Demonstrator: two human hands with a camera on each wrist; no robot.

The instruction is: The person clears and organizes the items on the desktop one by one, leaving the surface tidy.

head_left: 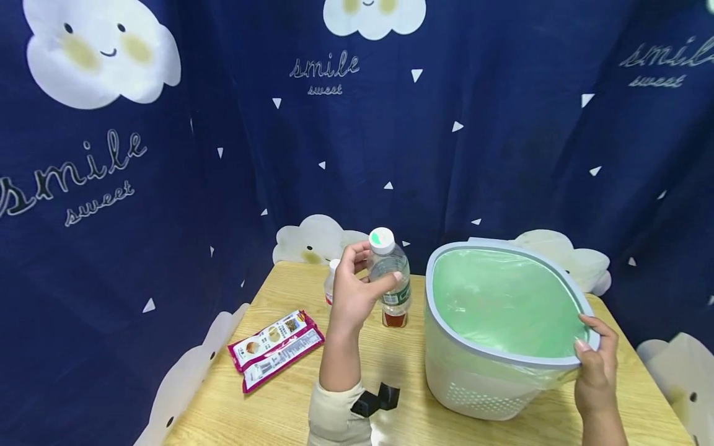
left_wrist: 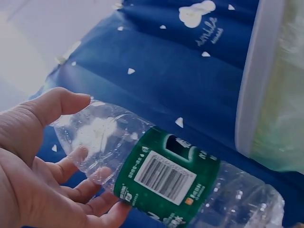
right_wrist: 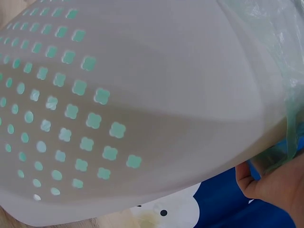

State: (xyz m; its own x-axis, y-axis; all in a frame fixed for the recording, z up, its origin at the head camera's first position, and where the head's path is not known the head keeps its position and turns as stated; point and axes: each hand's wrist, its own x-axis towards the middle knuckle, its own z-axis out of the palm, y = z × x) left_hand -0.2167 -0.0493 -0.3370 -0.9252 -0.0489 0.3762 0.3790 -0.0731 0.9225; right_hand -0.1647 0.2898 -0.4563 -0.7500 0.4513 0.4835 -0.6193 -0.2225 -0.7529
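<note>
My left hand [head_left: 355, 291] grips a clear plastic bottle [head_left: 390, 267] with a white cap and green label, thumb on one side and fingers on the other. In the left wrist view the barcode on the bottle's label [left_wrist: 166, 175] faces the camera. With thumb and fingers, my right hand [head_left: 598, 365] holds the rim of a white trash bin [head_left: 474, 390] at its right corner. A green bag [head_left: 507, 300] lines the bin and folds over its rim. The right wrist view shows the bin's perforated wall [right_wrist: 180, 80] close up, with my right hand [right_wrist: 280, 190] at its edge.
A pink-edged snack package [head_left: 276, 350] lies on the wooden table [head_left: 223, 427] at the left. A small white-capped bottle [head_left: 330, 282] stands behind my left hand. Under the held bottle is a reddish-brown item [head_left: 394, 319], mostly hidden. A blue curtain [head_left: 357, 148] hangs behind the table.
</note>
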